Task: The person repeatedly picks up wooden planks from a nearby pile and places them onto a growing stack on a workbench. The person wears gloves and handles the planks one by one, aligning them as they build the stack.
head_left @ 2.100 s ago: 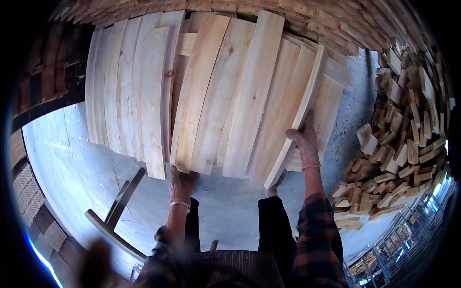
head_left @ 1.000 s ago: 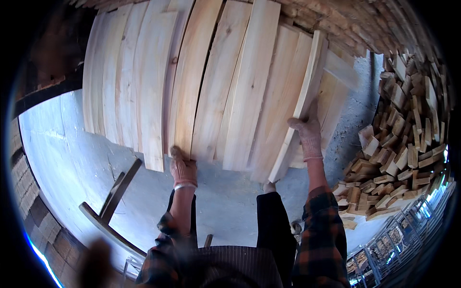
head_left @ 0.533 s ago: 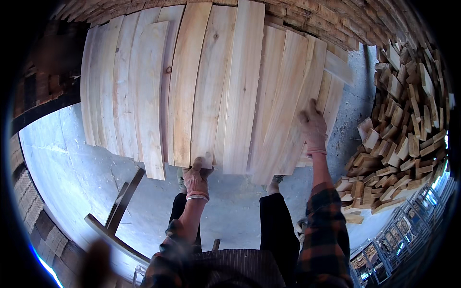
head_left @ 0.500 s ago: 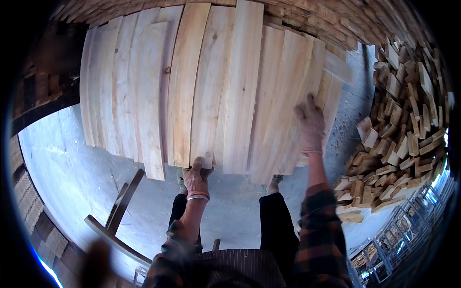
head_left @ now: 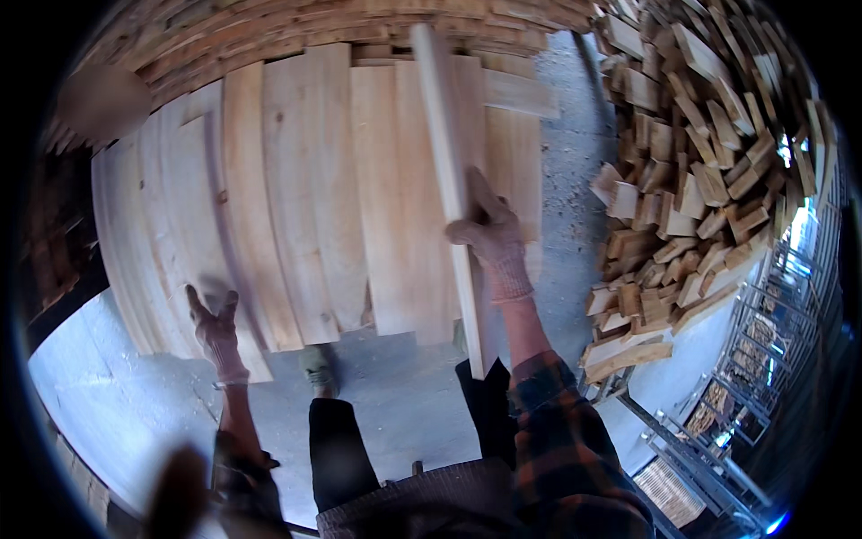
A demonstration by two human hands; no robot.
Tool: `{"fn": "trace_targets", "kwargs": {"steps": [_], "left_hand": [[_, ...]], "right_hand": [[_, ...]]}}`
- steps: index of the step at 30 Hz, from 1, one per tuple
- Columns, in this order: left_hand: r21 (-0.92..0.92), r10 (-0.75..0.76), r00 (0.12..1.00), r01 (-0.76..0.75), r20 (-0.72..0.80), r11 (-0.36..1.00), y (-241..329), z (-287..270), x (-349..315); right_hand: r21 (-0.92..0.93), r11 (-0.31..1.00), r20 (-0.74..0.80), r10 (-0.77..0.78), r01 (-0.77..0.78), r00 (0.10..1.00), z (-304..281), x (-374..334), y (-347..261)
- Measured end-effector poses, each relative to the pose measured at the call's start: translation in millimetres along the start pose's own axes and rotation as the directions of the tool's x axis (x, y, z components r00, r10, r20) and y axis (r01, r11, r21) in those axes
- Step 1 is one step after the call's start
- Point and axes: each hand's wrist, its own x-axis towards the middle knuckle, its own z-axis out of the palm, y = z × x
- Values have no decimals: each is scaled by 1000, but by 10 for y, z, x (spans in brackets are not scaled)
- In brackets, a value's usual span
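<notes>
- Left hand (head_left: 218, 332): over the left near part of the board row (head_left: 296, 198). Fingers spread apart, nothing gripped; contact with the boards, cannot tell.
- Foot (head_left: 316, 370): at the board row's near edge, left of its middle. Risk, judged: a board slipping off that edge could strike it.
- Raised board (head_left: 446, 153): over the right part of the board row, tipped onto its narrow edge, near end jutting past the row's near edge.
- Right hand (head_left: 496, 241): clamped on the raised board, thumb at its left side. Risk: twist or topple, fingers pinched against the row; likely cause, one-handed hold on a long piece.
- Short plank (head_left: 521, 94): crosswise at the board row's far right corner. Could be knocked askew by a swinging board.
- Offcut pile (head_left: 691, 189): right of the board row, apart. Loosely heaped; a bump might start a slide.
</notes>
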Motion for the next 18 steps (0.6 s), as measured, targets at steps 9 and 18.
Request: {"fn": "trace_targets", "kwargs": {"steps": [9, 18], "left_hand": [[163, 151, 988, -152, 18, 975, 112, 401, 158], [-745, -13, 912, 343, 410, 572, 2604, 871, -1768]], "right_hand": [[-746, 659, -58, -215, 101, 975, -945, 557, 775], [-122, 948, 232, -260, 293, 937, -315, -279, 305]]}}
